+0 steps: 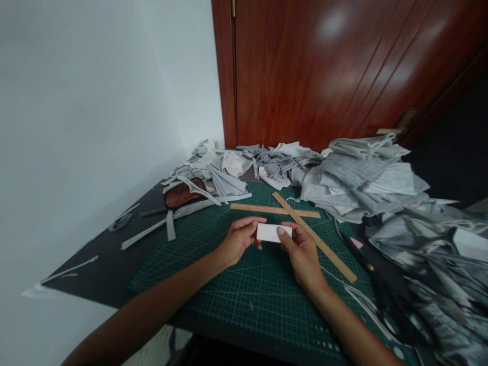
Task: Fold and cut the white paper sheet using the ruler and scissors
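Note:
Between my two hands is a small white rectangular piece (269, 233), held level above the green cutting mat (229, 300). I cannot tell whether it is folded cloth or card. My left hand (240, 240) pinches its left end between thumb and fingers. On the other end, my right hand (303, 251) lays its thumb over the front face, with the fingers behind. Just beyond the hands, two wooden rulers cross on the mat: one flat ruler (259, 208) runs sideways, and a longer ruler (328, 250) slants down to the right.
Black-handled scissors (377, 279) lie at the right beside a pink triangle (357, 243). Grey cloth (358, 178) is heaped at the back right. Scraps (229, 168) and a brown dark-edged piece (183, 194) lie at the back left. A wall and a wooden door (305, 76) stand behind.

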